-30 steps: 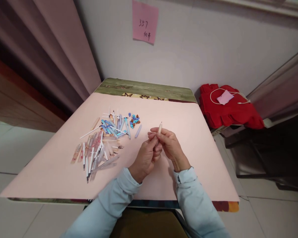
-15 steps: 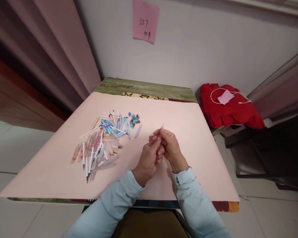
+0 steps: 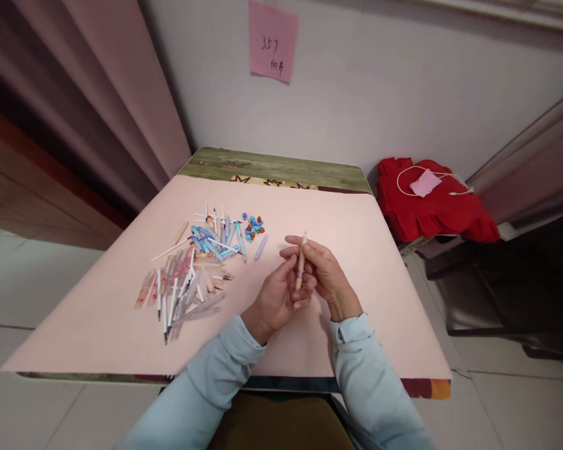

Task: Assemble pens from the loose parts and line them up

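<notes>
Both my hands meet above the middle of the pink table cover (image 3: 356,312). A slim beige pen (image 3: 301,262) stands nearly upright between them, tip up. My left hand (image 3: 276,299) is curled round its lower end. My right hand (image 3: 326,275) pinches its upper part with fingers and thumb. To the left on the cover lies a heap of pen parts (image 3: 192,269): several blue and pink barrels, white refills and clear caps. A small cluster of blue and brown bits (image 3: 253,226) lies at the heap's far right.
A red cushion (image 3: 431,209) with a white cord and a pink slip lies on a seat to the right. On the wall behind hangs a pink note (image 3: 272,40). Curtains hang at the left. The table's near edge runs just above my sleeves.
The pen, mostly covered by my fingers half a second ago, now shows most of its length. My left hand has opened slightly and dropped lower on the pen.
</notes>
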The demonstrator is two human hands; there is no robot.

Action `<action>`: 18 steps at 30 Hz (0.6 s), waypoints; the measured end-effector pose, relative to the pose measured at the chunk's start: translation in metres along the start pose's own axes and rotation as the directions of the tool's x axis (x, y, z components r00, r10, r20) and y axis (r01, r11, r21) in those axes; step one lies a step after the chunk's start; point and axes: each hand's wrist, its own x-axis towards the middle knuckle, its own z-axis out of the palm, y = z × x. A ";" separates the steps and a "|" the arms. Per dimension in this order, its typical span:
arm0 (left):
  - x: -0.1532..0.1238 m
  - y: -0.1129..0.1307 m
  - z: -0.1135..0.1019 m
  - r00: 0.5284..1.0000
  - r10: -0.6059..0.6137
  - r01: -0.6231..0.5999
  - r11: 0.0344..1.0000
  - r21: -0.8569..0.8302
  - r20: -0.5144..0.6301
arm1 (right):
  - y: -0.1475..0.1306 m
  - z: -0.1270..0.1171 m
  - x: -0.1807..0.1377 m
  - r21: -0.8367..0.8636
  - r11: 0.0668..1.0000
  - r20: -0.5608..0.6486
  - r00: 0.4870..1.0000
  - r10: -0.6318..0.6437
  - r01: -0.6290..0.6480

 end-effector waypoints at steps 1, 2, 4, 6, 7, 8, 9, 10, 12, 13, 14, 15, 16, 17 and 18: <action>0.000 0.001 0.001 0.999 0.033 -0.033 0.999 0.040 -0.011 | 0.001 0.000 0.000 0.004 1.000 -0.008 1.000 0.011 -0.011; -0.001 0.002 0.002 0.996 0.077 -0.074 0.993 0.094 -0.033 | 0.001 0.000 0.001 0.007 1.000 -0.015 1.000 0.018 -0.018; -0.002 0.003 0.003 0.980 0.176 -0.152 0.963 0.222 -0.090 | 0.003 0.000 0.001 0.008 1.000 -0.027 0.999 0.022 -0.022; -0.002 0.003 0.004 0.959 0.255 -0.201 0.920 0.338 -0.126 | 0.004 0.001 0.002 0.001 1.000 -0.031 0.999 0.016 -0.016; -0.002 0.002 0.004 0.948 0.288 -0.218 0.899 0.381 -0.137 | 0.004 0.001 0.002 -0.007 1.000 -0.032 0.999 0.008 -0.009; -0.002 0.001 0.004 0.938 0.315 -0.232 0.881 0.412 -0.145 | 0.004 0.001 0.003 -0.018 1.000 -0.029 1.000 -0.002 0.001; -0.002 0.000 0.004 0.930 0.335 -0.244 0.870 0.429 -0.152 | 0.004 0.001 0.003 -0.031 0.999 -0.020 1.000 -0.014 0.014; -0.002 0.000 0.004 0.924 0.350 -0.254 0.865 0.433 -0.157 | 0.003 0.002 0.003 -0.041 0.999 -0.010 0.999 -0.032 0.031; -0.002 -0.001 0.004 0.923 0.350 -0.262 0.875 0.406 -0.160 | 0.002 0.002 0.003 -0.059 0.996 0.008 0.997 -0.073 0.074; -0.002 -0.001 0.005 0.928 0.339 -0.259 0.886 0.386 -0.155 | 0.002 0.002 0.003 -0.071 0.993 0.011 0.995 -0.095 0.095; -0.003 0.000 0.007 0.933 0.327 -0.254 0.894 0.368 -0.150 | 0.003 0.002 0.003 -0.088 0.989 0.003 0.993 -0.120 0.120; -0.004 0.001 0.008 0.936 0.318 -0.248 0.899 0.360 -0.151 | 0.004 0.002 0.003 -0.109 0.983 -0.016 0.989 -0.148 0.146; -0.005 0.002 0.010 0.937 0.313 -0.240 0.901 0.361 -0.157 | 0.006 0.003 0.004 -0.133 0.977 -0.041 0.984 -0.174 0.167; -0.005 0.002 0.012 0.935 0.310 -0.231 0.900 0.368 -0.172 | 0.008 0.004 0.004 -0.155 0.971 -0.072 0.978 -0.197 0.184; -0.006 0.002 0.013 0.930 0.313 -0.224 0.898 0.379 -0.192 | 0.010 0.005 0.004 -0.173 0.966 -0.105 0.971 -0.214 0.194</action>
